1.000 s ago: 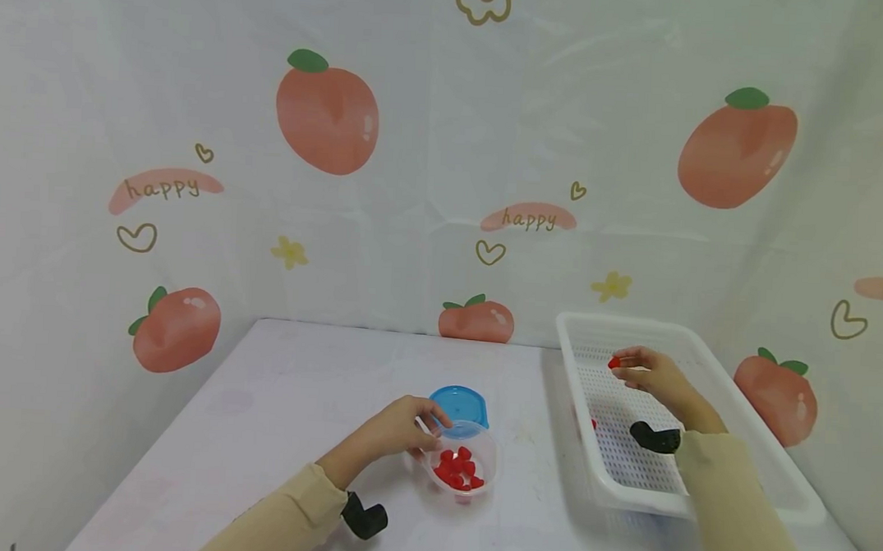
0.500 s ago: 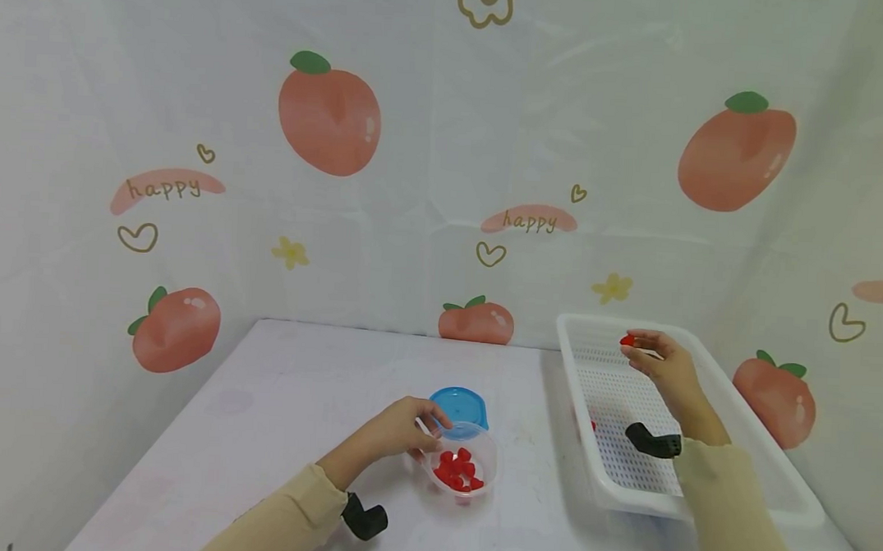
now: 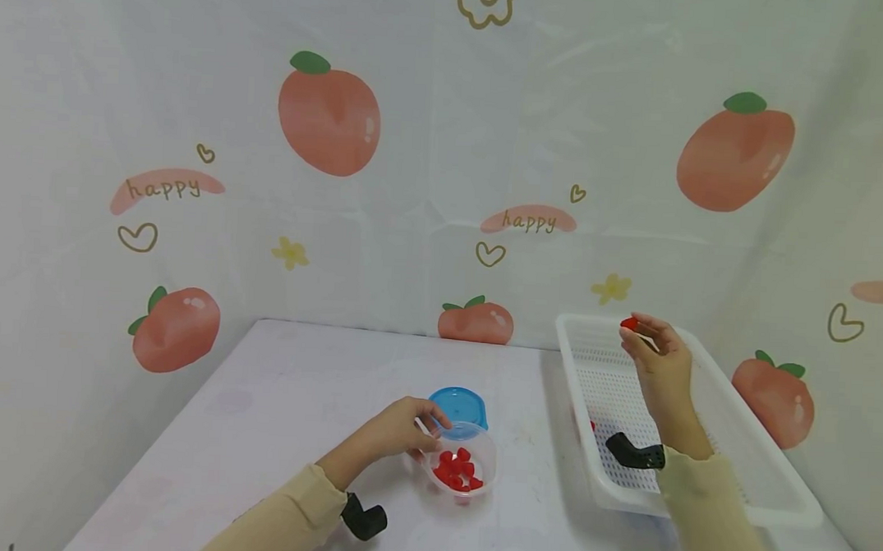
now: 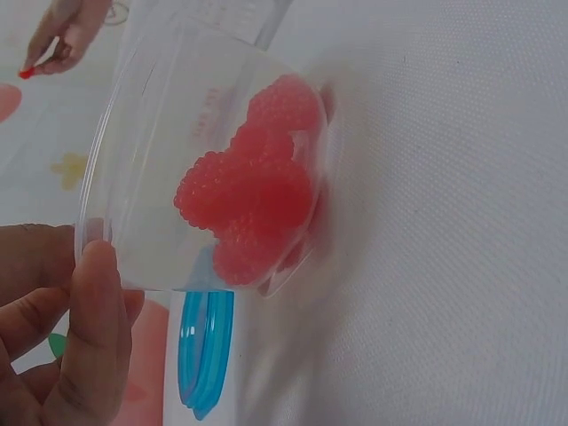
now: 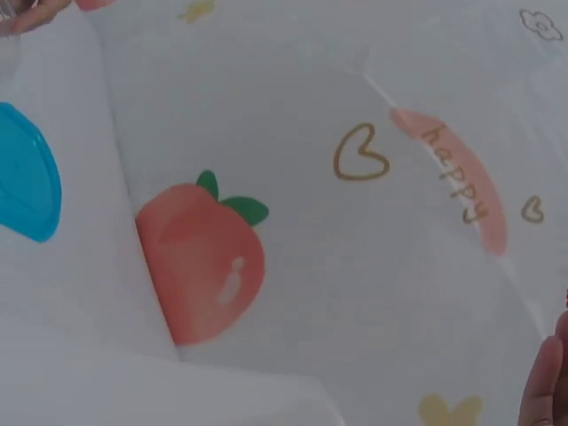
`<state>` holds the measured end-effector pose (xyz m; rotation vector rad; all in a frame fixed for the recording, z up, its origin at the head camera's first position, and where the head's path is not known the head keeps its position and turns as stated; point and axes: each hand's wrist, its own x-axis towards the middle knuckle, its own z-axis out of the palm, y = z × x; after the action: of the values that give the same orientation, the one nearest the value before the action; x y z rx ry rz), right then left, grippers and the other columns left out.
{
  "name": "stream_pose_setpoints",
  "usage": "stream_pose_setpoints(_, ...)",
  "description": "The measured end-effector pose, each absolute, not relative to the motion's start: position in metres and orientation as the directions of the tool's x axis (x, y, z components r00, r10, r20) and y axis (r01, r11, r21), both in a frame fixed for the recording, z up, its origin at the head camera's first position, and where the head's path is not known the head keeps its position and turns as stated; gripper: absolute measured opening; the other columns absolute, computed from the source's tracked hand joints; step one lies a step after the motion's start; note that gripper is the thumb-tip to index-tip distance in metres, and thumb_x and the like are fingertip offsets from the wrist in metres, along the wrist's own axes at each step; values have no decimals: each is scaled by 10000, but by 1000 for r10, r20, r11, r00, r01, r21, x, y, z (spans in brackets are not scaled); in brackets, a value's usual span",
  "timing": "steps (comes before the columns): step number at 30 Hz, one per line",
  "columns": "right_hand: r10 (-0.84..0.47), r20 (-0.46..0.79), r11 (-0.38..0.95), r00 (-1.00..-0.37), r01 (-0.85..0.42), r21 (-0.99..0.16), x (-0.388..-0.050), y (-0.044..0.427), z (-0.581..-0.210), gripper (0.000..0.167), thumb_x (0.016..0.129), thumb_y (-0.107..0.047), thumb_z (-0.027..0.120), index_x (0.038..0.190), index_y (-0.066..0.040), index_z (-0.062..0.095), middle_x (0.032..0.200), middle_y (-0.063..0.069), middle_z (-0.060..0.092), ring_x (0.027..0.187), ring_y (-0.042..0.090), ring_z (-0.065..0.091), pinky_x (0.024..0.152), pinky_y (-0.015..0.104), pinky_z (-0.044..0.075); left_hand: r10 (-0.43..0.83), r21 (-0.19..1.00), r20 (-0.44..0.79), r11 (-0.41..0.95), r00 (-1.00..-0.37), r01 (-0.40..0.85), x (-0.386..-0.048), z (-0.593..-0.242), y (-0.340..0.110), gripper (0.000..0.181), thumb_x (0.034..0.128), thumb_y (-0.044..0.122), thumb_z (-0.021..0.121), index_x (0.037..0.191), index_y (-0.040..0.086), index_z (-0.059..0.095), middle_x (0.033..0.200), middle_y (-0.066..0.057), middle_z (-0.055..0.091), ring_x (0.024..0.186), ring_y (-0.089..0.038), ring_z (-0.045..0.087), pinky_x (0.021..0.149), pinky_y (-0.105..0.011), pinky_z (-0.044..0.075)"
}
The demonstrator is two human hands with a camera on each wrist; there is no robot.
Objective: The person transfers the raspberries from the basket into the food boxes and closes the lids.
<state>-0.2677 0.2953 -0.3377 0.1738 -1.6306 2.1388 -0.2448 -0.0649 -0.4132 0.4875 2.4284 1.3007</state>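
My left hand pinches the rim of a clear plastic bowl standing on the table. Several red raspberries lie heaped in its bottom, as the left wrist view shows up close. Behind the bowl lies a blue lid, partly seen through the bowl's wall. Over the far end of a white perforated basket, my right hand is raised and pinches one raspberry between thumb and fingertips. Only the edge of that hand shows in the right wrist view.
A bit of red shows at the basket's left inner wall; the forearm hides part of the basket floor. A white fruit-printed curtain hangs directly behind the table. Black wrist mounts jut out from both sleeves.
My right hand has risen with the raspberry, from low inside the basket to about the height of its far rim, and has tilted more upright. The left hand and bowl stay still.
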Motion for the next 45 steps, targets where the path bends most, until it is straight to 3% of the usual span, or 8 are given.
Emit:
stream_pose_setpoints(4, 270, 411, -279, -870, -480, -832, -265, 277, -337, 253, 876, 106, 607, 1071, -50, 651, 963, 5, 633, 819, 89, 630, 757, 138, 539, 449, 840, -137, 525, -883, 137, -246, -414, -65, 256, 810, 73, 756, 1052, 82, 674, 912, -56, 607, 649, -162, 622, 590, -275, 580)
stream_pose_setpoints(9, 256, 454, -264, -853, -514, -816, -258, 254, -338, 264, 873, 123, 601, 1113, 17, 631, 957, 5, 644, 825, 100, 626, 764, 149, 541, 449, 839, -136, 526, -883, 138, -248, -416, -65, 253, 814, 81, 755, 1054, 93, 677, 911, -49, 609, 652, -162, 627, 595, -281, 582)
stream_pose_setpoints(13, 227, 471, -255, -852, -519, -816, -252, 238, -339, 269, 869, 128, 605, 1099, -4, 645, 964, -1, 638, 839, 101, 627, 777, 150, 540, 451, 841, -132, 523, -883, 141, -249, -416, -65, 251, 814, 87, 757, 1051, 101, 678, 915, -47, 611, 655, -161, 628, 597, -282, 583)
stream_pose_setpoints(19, 167, 469, -242, -868, -497, -834, -242, 216, -345, 349, 860, 155, 596, 1047, -129, 674, 983, -14, 618, 865, 89, 618, 784, 150, 542, 455, 843, -129, 518, -881, 144, -248, -415, -66, 253, 810, 80, 758, 1050, 87, 677, 916, -54, 610, 649, -160, 623, 593, -275, 581)
stream_pose_setpoints(23, 129, 460, -218, -879, -477, -851, -235, 201, -352, 330, 862, 145, 599, 1068, -105, 661, 999, -25, 614, 879, 81, 618, 793, 154, 544, 452, 841, -132, 523, -882, 142, -247, -413, -66, 254, 810, 74, 757, 1050, 83, 676, 915, -57, 610, 651, -160, 621, 591, -272, 580)
stream_pose_setpoints(35, -8, 367, -55, -930, -366, -929, -213, 168, -385, 279, 888, 18, 641, 1083, -181, 646, 986, -53, 624, 870, 89, 610, 789, 181, 551, 452, 837, -133, 528, -882, 145, -248, -414, -65, 262, 813, 79, 755, 1062, 77, 672, 922, -53, 609, 669, -159, 625, 594, -269, 581)
stream_pose_setpoints(45, -46, 284, 23, -958, -286, -958, -207, 160, -408, 277, 880, -32, 671, 1143, 17, 600, 1019, -55, 635, 890, 116, 641, 795, 207, 559, 465, 844, -133, 516, -875, 147, -246, -413, -66, 248, 827, 63, 737, 1067, 51, 673, 925, -61, 614, 669, -162, 617, 599, -287, 584)
